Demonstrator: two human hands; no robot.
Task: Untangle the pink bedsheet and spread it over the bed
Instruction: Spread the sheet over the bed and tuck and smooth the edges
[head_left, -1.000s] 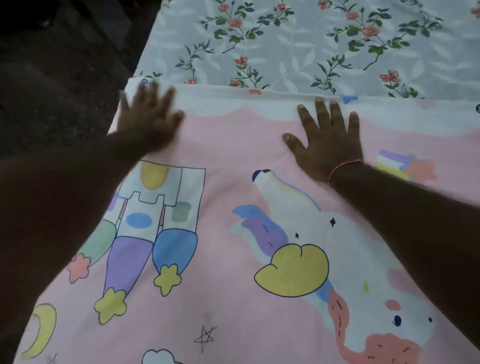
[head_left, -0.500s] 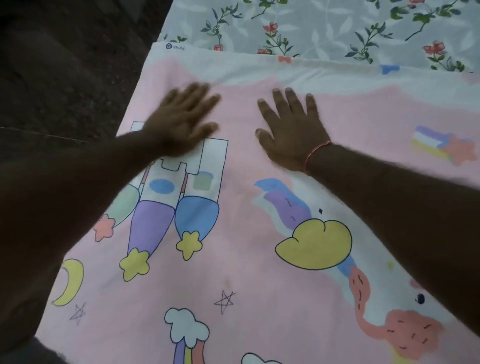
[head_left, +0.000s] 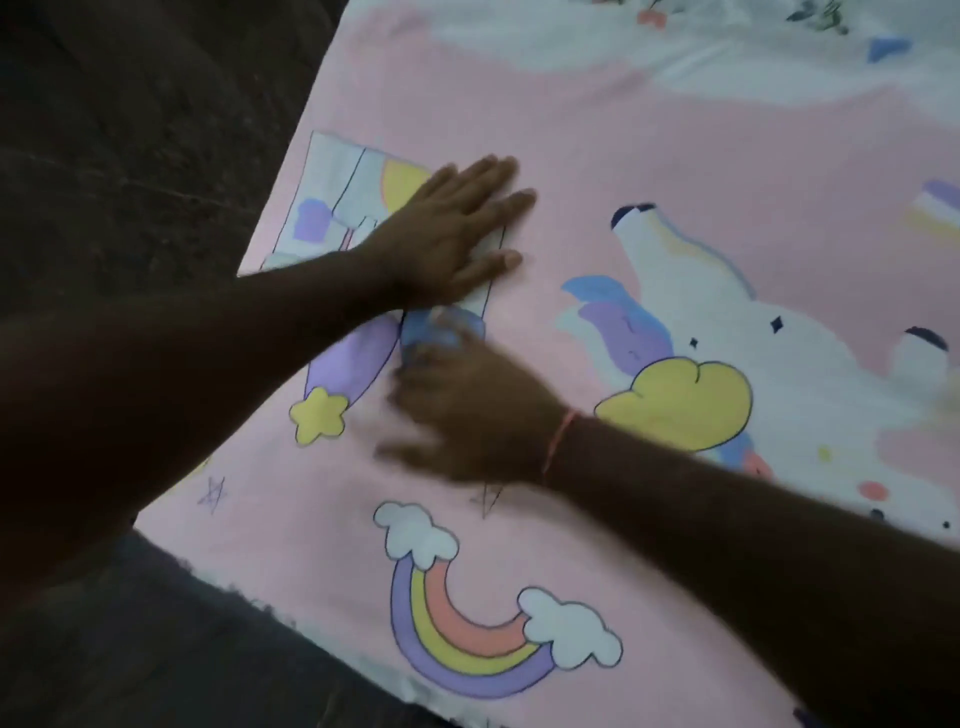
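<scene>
Left hand (head_left: 452, 239) flat, right hand (head_left: 467, 421) blurred, perhaps flat, on pink bedsheet (head_left: 623, 156)

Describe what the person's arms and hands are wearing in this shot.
No sleeves or gloves show on either arm as far as the frame reaches. The right hand has a thin pinkish-orange thread band around its wrist. The left hand shows no band or watch at its wrist and no rings. The right hand's fingers are too blurred to tell about rings.

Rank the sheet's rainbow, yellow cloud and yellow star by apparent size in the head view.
1. rainbow
2. yellow cloud
3. yellow star
The rainbow lies nearer the camera, which may flatter it.
</scene>
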